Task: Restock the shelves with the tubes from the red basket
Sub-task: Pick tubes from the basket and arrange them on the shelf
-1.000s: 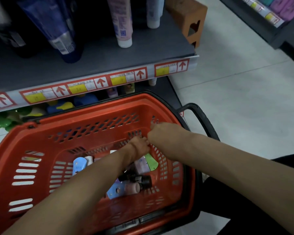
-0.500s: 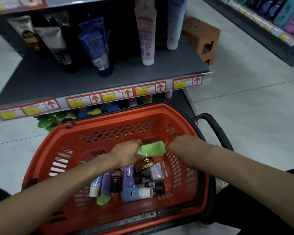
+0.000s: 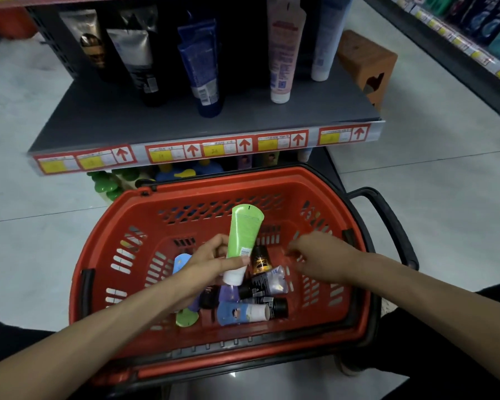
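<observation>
The red basket [image 3: 122, 226] stands on the floor in front of me, below a grey shelf [image 3: 162, 122]. My left hand [image 3: 214, 259] is shut on a light green tube [image 3: 243, 238] with a white cap, held upright over the basket with the cap down. Just to the right, over the basket's right side, my right hand [image 3: 318, 256] hovers with fingers apart and nothing in it. Several tubes lie on the basket floor, among them a blue and white tube [image 3: 243, 313] and a black one [image 3: 261, 284].
On the grey shelf stand a black tube [image 3: 140, 57], a blue tube [image 3: 202, 67], a pink tube [image 3: 283, 50] and a white one [image 3: 325, 39]. An orange stool [image 3: 364, 62] sits right of the shelf. Another shelf [image 3: 456, 36] runs along the far right.
My left hand has lifted the green tube out of the pile and turned it upright. My right hand has let go of it and drawn off to the right. The camera has tilted up.
</observation>
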Demonstrator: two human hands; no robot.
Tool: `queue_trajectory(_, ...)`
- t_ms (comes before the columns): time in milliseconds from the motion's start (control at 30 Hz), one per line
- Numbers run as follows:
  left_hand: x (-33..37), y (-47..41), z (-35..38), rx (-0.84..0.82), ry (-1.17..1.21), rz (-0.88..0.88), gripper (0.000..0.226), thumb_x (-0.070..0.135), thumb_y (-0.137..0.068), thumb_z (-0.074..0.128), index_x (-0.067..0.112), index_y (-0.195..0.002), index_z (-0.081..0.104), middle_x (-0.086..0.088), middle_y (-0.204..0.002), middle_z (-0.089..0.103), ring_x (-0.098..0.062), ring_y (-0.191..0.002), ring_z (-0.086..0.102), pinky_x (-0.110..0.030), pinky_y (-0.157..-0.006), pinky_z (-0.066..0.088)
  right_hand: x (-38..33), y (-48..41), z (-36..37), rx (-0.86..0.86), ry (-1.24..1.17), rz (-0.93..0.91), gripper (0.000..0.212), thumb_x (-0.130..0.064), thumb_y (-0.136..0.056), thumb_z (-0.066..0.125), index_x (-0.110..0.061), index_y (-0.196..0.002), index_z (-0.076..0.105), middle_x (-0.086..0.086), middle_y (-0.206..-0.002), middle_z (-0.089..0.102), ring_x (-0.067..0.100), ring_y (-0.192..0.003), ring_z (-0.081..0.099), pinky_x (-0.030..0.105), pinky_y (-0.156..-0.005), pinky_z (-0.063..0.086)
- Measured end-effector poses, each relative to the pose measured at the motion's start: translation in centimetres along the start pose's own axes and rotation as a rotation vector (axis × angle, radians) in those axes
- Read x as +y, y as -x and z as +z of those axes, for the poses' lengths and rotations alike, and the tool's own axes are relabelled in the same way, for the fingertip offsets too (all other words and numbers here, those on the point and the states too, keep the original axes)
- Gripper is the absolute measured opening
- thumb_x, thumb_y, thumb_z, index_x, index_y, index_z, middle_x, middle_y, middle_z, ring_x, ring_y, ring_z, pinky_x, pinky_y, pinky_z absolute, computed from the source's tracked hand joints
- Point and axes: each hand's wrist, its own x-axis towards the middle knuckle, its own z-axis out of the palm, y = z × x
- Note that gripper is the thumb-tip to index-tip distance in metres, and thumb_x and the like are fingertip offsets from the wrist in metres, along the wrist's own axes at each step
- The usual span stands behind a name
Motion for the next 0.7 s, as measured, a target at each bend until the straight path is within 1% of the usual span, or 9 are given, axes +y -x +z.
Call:
queue_trajectory(100, -0.1, 0.9, 0.5, -0.037, 0.057, 0.02, 0.038, 0.021, -0.086, 0.081, 0.018, -0.117, 0.061, -0.005, -0.11, 0.073, -0.023, -0.101, 0.072, -0.046, -0.09, 0.058, -1.7, -0.9, -0.9, 0.095, -0.533, 0.067, 0.032, -0.019, -0.091, 0.07, -0.018, -0.122, 0.068, -0.005, -0.099, 0.074, 0.011, -0.087, 0.07, 0.028, -0.083, 0.058)
queue_trajectory(167, -0.3, 1.2, 0.6, -0.046, 0.052, 0.025, 0.036, 0.024, -0.086, 0.08, 0.02, -0.117, 0.062, -0.004, -0.111, 0.074, -0.023, -0.103, 0.072, -0.046, -0.091, 0.057, -2.6, -1.4, -1.6, 0.073, -0.731, 0.086, 0.034, -0.015, -0.088, 0.075, -0.015, -0.121, 0.067, -0.001, -0.095, 0.076, 0.016, -0.088, 0.073, 0.033, -0.084, 0.06)
queue_trajectory(233, -0.7, 1.2, 0.5, -0.048, 0.046, -0.008, 0.034, 0.028, -0.087, 0.08, 0.019, -0.117, 0.065, -0.005, -0.109, 0.075, -0.023, -0.1, 0.072, -0.045, -0.088, 0.059, -2.9, -1.7, -1.5, 0.049, -0.598, 0.048, 0.028, -0.016, -0.088, 0.073, -0.016, -0.116, 0.069, 0.001, -0.095, 0.076, 0.02, -0.089, 0.073, 0.038, -0.083, 0.06)
queue_trajectory(300, -1.3, 0.9, 0.1, -0.007, -0.008, -0.091, 0.031, 0.031, -0.089, 0.078, 0.016, -0.114, 0.067, -0.006, -0.101, 0.075, -0.021, -0.091, 0.073, -0.04, -0.076, 0.061, -2.8, -1.7, -0.7, -0.016, -0.194, 0.014, 0.025, -0.024, -0.09, 0.065, -0.02, -0.114, 0.07, 0.002, -0.101, 0.074, 0.022, -0.093, 0.07, 0.04, -0.083, 0.058)
queue_trajectory(400, -3.3, -0.3, -1.6, 0.111, -0.252, -0.184, 0.033, 0.038, -0.094, 0.071, 0.009, -0.107, 0.068, -0.002, -0.081, 0.069, -0.013, -0.066, 0.066, -0.028, -0.058, 0.053, -2.4, -1.1, 1.0, -0.249, 0.118, 0.082, 0.029, -0.031, -0.095, 0.058, -0.014, -0.117, 0.065, 0.008, -0.116, 0.07, 0.028, -0.105, 0.066, 0.037, -0.087, 0.056)
queue_trajectory(467, -4.9, -1.3, -3.2, 0.132, -0.358, -0.231, 0.036, 0.037, -0.095, 0.069, 0.011, -0.12, 0.064, -0.002, -0.084, 0.068, -0.014, -0.061, 0.066, -0.026, -0.051, 0.05, -2.1, -0.7, 1.9, -0.405, 0.217, 0.104, 0.03, -0.029, -0.099, 0.055, -0.012, -0.124, 0.061, 0.01, -0.125, 0.066, 0.029, -0.112, 0.064, 0.037, -0.09, 0.054)
queue_trajectory(533, -6.0, -2.0, -4.3, 0.103, -0.429, -0.274, 0.037, 0.036, -0.096, 0.069, 0.014, -0.125, 0.059, -0.003, -0.092, 0.068, -0.016, -0.064, 0.067, -0.03, -0.052, 0.053, -1.8, -0.6, 2.6, -0.466, 0.308, 0.095, 0.032, -0.023, -0.1, 0.053, -0.014, -0.13, 0.058, 0.009, -0.13, 0.064, 0.029, -0.116, 0.063, 0.04, -0.094, 0.054)
queue_trajectory(600, -6.7, -2.8, -4.7, 0.033, -0.473, -0.278, 0.033, 0.032, -0.094, 0.073, 0.012, -0.118, 0.062, -0.004, -0.095, 0.069, -0.018, -0.07, 0.068, -0.037, -0.065, 0.058, -1.8, -0.7, 2.9, -0.445, 0.357, 0.073, 0.033, -0.024, -0.1, 0.054, -0.017, -0.132, 0.058, 0.008, -0.131, 0.063, 0.028, -0.117, 0.063, 0.04, -0.094, 0.054)
queue_trajectory(700, -7.8, -4.0, -4.6, -0.163, -0.541, -0.262, 0.037, 0.024, -0.09, 0.078, 0.013, -0.124, 0.068, -0.006, -0.11, 0.072, -0.019, -0.091, 0.068, -0.034, -0.078, 0.057, -2.1, -1.1, 3.5, -0.38, 0.361, 0.024, 0.035, -0.033, -0.1, 0.052, -0.02, -0.133, 0.056, 0.006, -0.13, 0.064, 0.028, -0.117, 0.062, 0.039, -0.092, 0.054)
